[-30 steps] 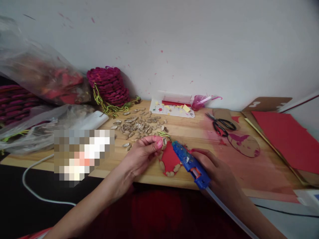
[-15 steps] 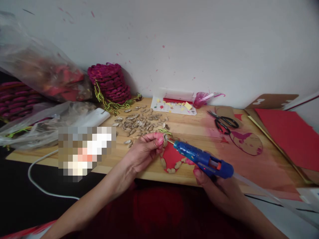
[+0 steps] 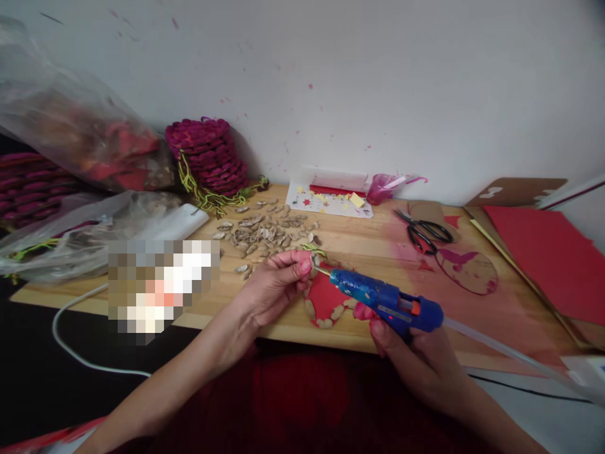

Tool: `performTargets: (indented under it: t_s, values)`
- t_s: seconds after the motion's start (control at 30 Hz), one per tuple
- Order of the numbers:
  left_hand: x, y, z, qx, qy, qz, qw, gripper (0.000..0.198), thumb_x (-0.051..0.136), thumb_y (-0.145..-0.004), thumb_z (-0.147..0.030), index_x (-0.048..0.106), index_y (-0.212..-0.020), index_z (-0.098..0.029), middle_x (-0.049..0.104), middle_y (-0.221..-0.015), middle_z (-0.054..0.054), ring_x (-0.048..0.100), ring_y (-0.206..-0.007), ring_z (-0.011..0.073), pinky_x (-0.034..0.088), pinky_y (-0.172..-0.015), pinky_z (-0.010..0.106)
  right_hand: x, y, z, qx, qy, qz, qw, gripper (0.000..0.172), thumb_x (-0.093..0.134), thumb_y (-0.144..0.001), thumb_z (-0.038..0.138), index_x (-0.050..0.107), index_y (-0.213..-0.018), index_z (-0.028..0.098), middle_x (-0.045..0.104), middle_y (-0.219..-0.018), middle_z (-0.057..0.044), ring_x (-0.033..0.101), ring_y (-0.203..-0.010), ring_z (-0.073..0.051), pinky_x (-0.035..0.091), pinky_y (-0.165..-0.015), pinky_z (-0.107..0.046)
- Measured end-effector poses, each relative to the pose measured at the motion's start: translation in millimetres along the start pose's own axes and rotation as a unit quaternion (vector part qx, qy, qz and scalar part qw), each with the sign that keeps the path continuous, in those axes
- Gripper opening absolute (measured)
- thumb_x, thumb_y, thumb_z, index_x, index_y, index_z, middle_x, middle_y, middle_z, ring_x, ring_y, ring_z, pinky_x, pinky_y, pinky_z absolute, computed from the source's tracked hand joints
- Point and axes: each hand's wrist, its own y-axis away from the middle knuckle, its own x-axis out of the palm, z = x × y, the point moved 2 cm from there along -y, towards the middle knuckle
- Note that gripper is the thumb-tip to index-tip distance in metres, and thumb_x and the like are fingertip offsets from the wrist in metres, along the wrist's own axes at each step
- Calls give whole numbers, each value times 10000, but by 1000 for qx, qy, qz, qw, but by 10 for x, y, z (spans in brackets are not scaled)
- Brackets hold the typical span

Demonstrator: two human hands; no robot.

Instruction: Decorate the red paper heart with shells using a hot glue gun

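1. At the tabletop's point(image 3: 359, 234) front edge: right fingers point(image 3: 363, 311) wrapped round glue gun point(image 3: 382, 296); can't tell trigger pull.
2. Just beyond, by red cutout point(image 3: 325, 295): left fingers point(image 3: 301, 268) pinched on peanut shell point(image 3: 315, 259), nozzle point(image 3: 322, 270) at it. I'd steady the nozzle, dab small, fingertips clear.
3. Toward back edge: loose shells point(image 3: 270, 235).
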Motion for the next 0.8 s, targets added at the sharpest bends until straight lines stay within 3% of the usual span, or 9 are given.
performTargets:
  t_s: [0.23, 0.63, 0.8]
  values:
    - [2, 3, -7, -9, -9, -15, 1000, 326, 973, -526, -229, 734, -726, -136, 633, -602, -18, 551, -556, 59, 454, -558, 150, -18, 20, -29, 17, -28, 22, 999, 138, 503, -968, 287, 631, -945, 244, 548, -601, 38, 526, -540, -158, 496, -637, -319]
    - [-25, -32, -2, -3, -8, 3, 1000, 289, 953, -579, -221, 741, -751, -125, 640, -632, -11, 555, -580, 65, 447, -564, 166, -33, 16, -47, 12, -14, 12, 1000, 149, 520, -960, 286, 653, -913, 239, 569, -623, 22, 533, -559, -165, 502, -612, -317]
    - [-31, -49, 9, 3, -3, -4, 1000, 306, 967, -549, -230, 750, -744, -140, 657, -658, -4, 539, -570, 64, 437, -546, 176, -42, 19, -44, 9, -9, 11, 1000, 224, 519, -955, 298, 585, -746, 253, 546, -586, 29, 508, -533, -164, 500, -614, -322]
